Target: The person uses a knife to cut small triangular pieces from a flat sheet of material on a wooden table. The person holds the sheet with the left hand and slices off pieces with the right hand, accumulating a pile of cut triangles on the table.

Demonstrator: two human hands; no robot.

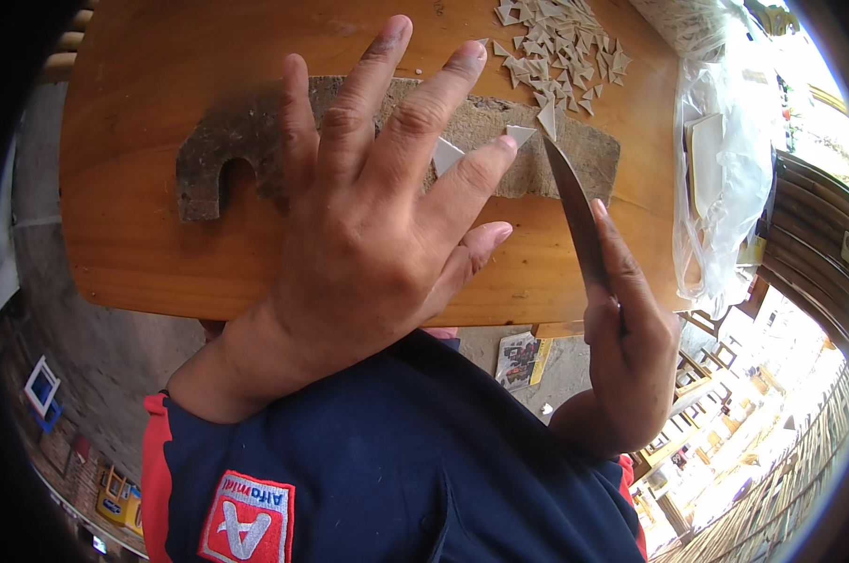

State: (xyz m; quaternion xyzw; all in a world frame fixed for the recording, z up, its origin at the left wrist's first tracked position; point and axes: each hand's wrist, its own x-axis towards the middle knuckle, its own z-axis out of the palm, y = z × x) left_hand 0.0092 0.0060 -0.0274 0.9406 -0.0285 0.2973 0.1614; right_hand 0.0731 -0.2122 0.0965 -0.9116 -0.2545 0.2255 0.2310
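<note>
My right hand (631, 361) is closed round the handle of a knife (576, 211), its index finger stretched along the blade. The tip points away from me, over the right part of a worn wooden board (584, 155) with a hooked notch at its left end. By the tip lies a small pale triangular piece (547, 119). My left hand (373, 211) is spread over the middle of the board, fingers apart, hiding much of it. Past its index finger a white piece (521, 135) shows, and another white piece (447, 156) shows between its fingers.
Many small pale cut pieces (563, 56) lie heaped at the far right of the wooden table (129, 206). A clear plastic bag (725, 220) with pale flat sheets hangs over the right edge. The table's near edge runs close to my body.
</note>
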